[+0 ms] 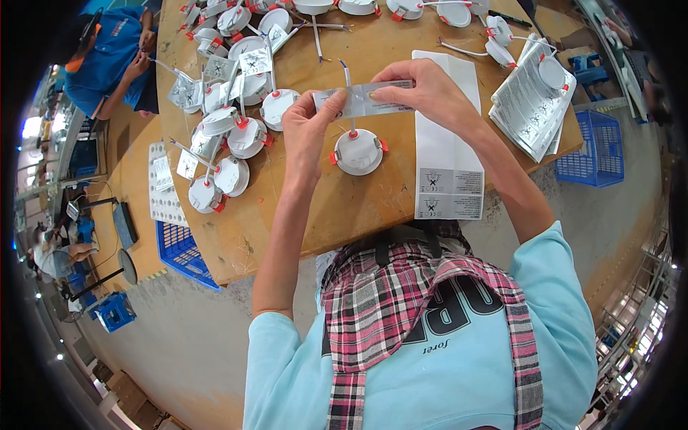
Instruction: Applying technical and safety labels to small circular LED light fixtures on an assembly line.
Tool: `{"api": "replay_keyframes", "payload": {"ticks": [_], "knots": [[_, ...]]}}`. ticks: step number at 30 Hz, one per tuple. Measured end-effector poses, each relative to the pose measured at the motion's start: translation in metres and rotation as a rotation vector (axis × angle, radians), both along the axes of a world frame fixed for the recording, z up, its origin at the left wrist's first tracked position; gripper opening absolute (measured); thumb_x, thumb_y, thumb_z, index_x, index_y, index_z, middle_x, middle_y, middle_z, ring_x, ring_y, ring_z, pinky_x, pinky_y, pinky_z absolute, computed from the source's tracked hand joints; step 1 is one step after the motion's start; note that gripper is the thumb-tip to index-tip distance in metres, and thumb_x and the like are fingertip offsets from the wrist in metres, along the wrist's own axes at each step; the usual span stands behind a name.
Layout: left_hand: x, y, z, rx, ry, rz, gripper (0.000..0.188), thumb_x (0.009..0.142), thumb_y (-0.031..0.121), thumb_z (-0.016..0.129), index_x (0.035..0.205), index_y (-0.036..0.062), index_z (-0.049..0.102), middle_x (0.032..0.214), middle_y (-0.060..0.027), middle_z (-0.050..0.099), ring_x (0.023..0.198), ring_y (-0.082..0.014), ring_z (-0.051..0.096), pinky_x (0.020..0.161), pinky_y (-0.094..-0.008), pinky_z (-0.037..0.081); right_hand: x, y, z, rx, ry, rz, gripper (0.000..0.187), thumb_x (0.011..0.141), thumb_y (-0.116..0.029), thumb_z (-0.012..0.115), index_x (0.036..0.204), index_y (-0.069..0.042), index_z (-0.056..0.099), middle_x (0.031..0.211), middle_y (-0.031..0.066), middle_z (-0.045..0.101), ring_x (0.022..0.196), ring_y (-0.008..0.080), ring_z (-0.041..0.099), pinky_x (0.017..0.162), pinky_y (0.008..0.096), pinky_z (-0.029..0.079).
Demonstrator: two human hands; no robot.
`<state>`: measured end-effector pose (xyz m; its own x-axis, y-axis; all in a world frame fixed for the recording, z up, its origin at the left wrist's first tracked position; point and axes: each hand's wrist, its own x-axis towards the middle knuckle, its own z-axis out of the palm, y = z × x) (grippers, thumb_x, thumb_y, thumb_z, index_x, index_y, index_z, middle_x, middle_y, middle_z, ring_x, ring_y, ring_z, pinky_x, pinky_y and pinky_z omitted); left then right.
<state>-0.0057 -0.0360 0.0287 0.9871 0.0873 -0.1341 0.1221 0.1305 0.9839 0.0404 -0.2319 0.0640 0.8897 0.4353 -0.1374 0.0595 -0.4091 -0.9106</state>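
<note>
My left hand (pixel 308 127) and my right hand (pixel 426 89) pinch the two ends of a silvery printed label (pixel 363 104), stretched level between them. It crosses the white cable (pixel 347 74) of a round white downlight (pixel 358 153) with red-tipped clips, lying on the table below my fingers. I cannot tell whether the label is stuck to the cable. Beside my right forearm lies a long white label sheet (pixel 446 136), with printed grey labels at its near end.
Several downlights (pixel 244 137), some with labels on their cables, crowd the wooden table's (pixel 287 222) left and far sides. A stack of label sheets (pixel 527 107) lies at the right edge. Blue baskets (pixel 186 251) stand beside the table. A person in blue (pixel 107 61) works at far left.
</note>
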Motion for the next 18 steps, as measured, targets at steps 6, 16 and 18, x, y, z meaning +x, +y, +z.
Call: {"api": "replay_keyframes", "payload": {"ticks": [6,16,18], "knots": [[0.014,0.003,-0.016,-0.048,-0.005,0.07,0.018,0.081,0.018,0.071,0.085,0.0017,0.065,0.077,-0.0022,0.065,0.071,-0.0068,0.056,0.071,-0.0234,0.044,0.006,0.008,-0.014,-0.054,-0.054,-0.078,0.031,0.079,-0.027,0.068,0.095,0.0,0.068,0.073,0.01,0.064,0.059,0.0147,0.055,0.053,0.0291,0.043],[0.02,0.007,-0.022,-0.134,0.023,0.033,0.014,0.084,0.013,0.067,0.09,0.0014,0.062,0.086,-0.0055,0.065,0.077,-0.0099,0.062,0.074,-0.0261,0.054,0.007,0.011,-0.019,-0.073,-0.098,-0.101,0.029,0.081,-0.026,0.066,0.092,0.001,0.067,0.073,0.0057,0.062,0.07,0.0113,0.057,0.063,0.0257,0.045],[0.019,0.006,-0.022,-0.142,0.028,0.035,0.013,0.084,0.012,0.067,0.09,0.0014,0.062,0.086,-0.0056,0.065,0.077,-0.0101,0.062,0.074,-0.0263,0.054,0.006,0.011,-0.018,-0.06,-0.077,-0.097,0.029,0.081,-0.026,0.066,0.092,0.002,0.067,0.074,0.0057,0.063,0.07,0.0115,0.057,0.063,0.0257,0.045]]}}
